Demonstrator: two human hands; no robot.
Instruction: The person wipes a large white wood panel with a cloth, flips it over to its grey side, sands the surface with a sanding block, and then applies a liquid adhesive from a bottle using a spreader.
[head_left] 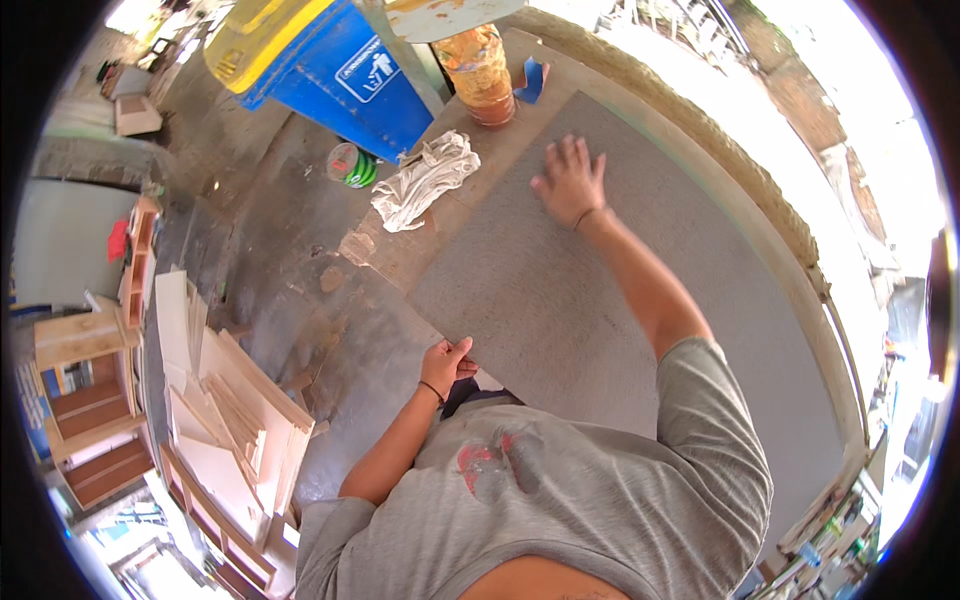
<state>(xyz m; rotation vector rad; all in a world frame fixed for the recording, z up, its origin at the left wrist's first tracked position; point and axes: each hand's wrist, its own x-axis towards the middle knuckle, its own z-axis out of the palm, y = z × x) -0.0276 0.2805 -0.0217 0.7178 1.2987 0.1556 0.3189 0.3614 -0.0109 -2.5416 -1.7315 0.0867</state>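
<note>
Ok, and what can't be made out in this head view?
All in the head view:
- Right hand: motion blur obscures whether its palm touches the grey panel.
- Left hand: curled fingers hide whether its grip holds anything.
- Yellow bin lid: cut off by the upper edge.
- Green can: contents too small to tell.

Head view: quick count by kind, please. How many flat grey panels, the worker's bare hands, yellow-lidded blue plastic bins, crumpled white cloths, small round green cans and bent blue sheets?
Flat grey panel: 1
Bare hands (left hand, right hand): 2
Yellow-lidded blue plastic bin: 1
Crumpled white cloth: 1
Small round green can: 1
Bent blue sheet: 1
Total: 7
</note>
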